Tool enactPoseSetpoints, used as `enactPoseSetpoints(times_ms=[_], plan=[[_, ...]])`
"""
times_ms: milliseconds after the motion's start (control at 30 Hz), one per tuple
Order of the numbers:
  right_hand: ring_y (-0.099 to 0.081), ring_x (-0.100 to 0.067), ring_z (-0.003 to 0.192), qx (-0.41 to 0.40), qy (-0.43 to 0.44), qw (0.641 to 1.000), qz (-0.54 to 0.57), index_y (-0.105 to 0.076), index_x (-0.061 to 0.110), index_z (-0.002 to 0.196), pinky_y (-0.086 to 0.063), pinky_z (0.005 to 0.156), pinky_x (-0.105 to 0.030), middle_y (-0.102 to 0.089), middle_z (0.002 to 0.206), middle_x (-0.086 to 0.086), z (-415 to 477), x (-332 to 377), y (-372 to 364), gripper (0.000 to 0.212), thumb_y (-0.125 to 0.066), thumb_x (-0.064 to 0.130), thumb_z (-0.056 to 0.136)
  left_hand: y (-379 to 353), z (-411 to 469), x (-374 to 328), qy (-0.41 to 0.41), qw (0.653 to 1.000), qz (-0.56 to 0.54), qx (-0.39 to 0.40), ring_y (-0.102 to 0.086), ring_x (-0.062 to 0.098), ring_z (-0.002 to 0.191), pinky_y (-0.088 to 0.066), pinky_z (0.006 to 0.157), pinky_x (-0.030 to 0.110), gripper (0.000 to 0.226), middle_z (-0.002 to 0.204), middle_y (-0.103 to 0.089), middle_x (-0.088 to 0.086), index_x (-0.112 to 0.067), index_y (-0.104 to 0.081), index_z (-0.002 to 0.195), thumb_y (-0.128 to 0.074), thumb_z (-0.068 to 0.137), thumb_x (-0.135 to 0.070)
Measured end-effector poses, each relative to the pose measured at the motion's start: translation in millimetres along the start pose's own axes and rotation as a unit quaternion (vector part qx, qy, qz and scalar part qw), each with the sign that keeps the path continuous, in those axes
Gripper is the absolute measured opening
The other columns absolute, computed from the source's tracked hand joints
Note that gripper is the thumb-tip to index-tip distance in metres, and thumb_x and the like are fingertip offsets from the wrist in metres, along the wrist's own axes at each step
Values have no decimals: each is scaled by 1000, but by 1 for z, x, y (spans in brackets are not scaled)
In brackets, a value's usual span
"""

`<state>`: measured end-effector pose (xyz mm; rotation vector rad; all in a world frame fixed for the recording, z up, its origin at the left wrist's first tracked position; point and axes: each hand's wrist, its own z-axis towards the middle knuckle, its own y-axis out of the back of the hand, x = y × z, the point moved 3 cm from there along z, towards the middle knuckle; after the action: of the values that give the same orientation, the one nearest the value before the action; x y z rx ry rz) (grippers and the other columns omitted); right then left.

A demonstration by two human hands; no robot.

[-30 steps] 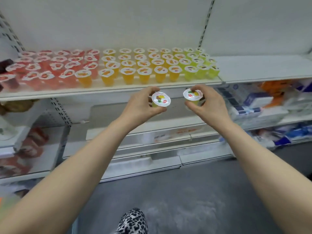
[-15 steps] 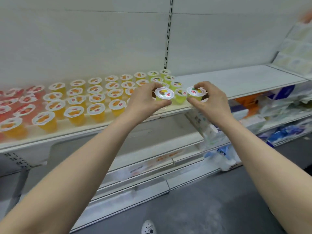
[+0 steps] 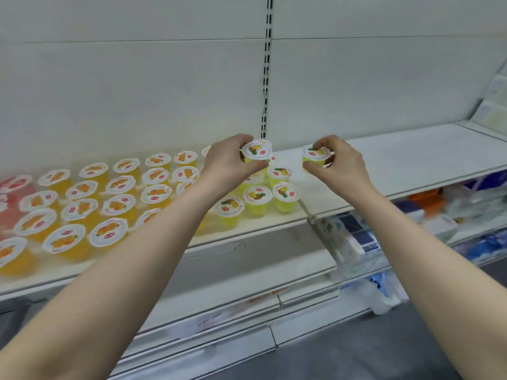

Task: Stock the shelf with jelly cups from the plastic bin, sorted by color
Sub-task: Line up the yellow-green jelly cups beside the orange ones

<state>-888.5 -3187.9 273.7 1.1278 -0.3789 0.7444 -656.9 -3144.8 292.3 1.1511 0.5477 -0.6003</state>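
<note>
Gripping a sealed yellow-green jelly cup (image 3: 256, 153) in the curled left hand (image 3: 227, 165), pinching a second cup (image 3: 315, 157) in the right hand (image 3: 344, 165). Holding both over the white shelf (image 3: 406, 157), beside shelved yellow-green cups (image 3: 258, 200).

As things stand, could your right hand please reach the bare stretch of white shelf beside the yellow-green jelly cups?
Probably yes: the right hand, gripping a yellow-green plastic jelly cup, hovers just above that bare white metal shelf, with nothing in between.
</note>
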Motion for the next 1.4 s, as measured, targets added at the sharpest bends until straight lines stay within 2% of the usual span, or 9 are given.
enactPoseSetpoints(times_ms=[233,333,467,600,767,933,1233,1400], plan=[[-60,-20,90,64,23,997,36,-60,28,101,-50,85,-43,-61,104,1,68,-37,-37,31,-74,33,75,-23,37,7,41,998,34,-36,-61,17,108,-48,98,38,66,128,-61,-2,-20,-54,135,-76,76,-40],[-60,-19,91,99,37,993,49,-59,29,100,-50,85,-40,-61,102,1,95,-53,-52,30,-74,32,74,-30,49,8,74,994,43,-62,-61,17,108,-48,98,39,65,128,-61,-3,-21,-53,135,-75,77,-39],[-59,-20,91,148,63,985,56,-60,26,101,-47,76,-33,-61,101,-1,124,-65,-75,30,-75,28,75,-37,58,9,104,989,63,-87,-61,17,109,-48,98,38,64,128,-61,-3,-21,-52,136,-74,78,-37],[-59,-21,91,178,88,978,69,-62,23,104,-48,79,-34,-62,103,-3,139,-71,-96,31,-75,26,76,-41,58,10,127,983,80,-110,-61,16,107,-49,97,37,62,127,-62,-4,-22,-53,135,-74,78,-35],[-59,-21,93,195,115,970,85,-62,20,110,-48,80,-33,-62,107,-4,152,-73,-112,33,-75,26,80,-46,58,7,137,978,84,-129,-59,14,112,-48,99,37,63,130,-60,-4,-22,-53,135,-72,77,-31],[-58,-23,100,192,136,971,55,-59,19,116,-39,79,-27,-57,112,-7,161,-76,-120,36,-71,30,85,-50,65,-2,134,976,87,-149,-61,13,109,-49,96,36,58,124,-63,-6,-23,-56,130,-73,76,-34],[-58,-23,96,209,161,964,35,-58,22,112,-39,78,-29,-58,107,-6,171,-85,-117,35,-73,35,83,-74,85,-22,98,982,100,-126,-63,9,93,-53,83,36,43,102,-66,-11,-24,-63,110,-75,72,-40],[-61,-23,99,250,196,948,32,-59,25,118,-48,89,-39,-58,110,-4,176,-92,-107,42,-77,29,80,-93,95,-35,83,979,167,-78,-59,11,92,-50,80,36,41,97,-66,-11,-28,-64,105,-73,71,-47]])
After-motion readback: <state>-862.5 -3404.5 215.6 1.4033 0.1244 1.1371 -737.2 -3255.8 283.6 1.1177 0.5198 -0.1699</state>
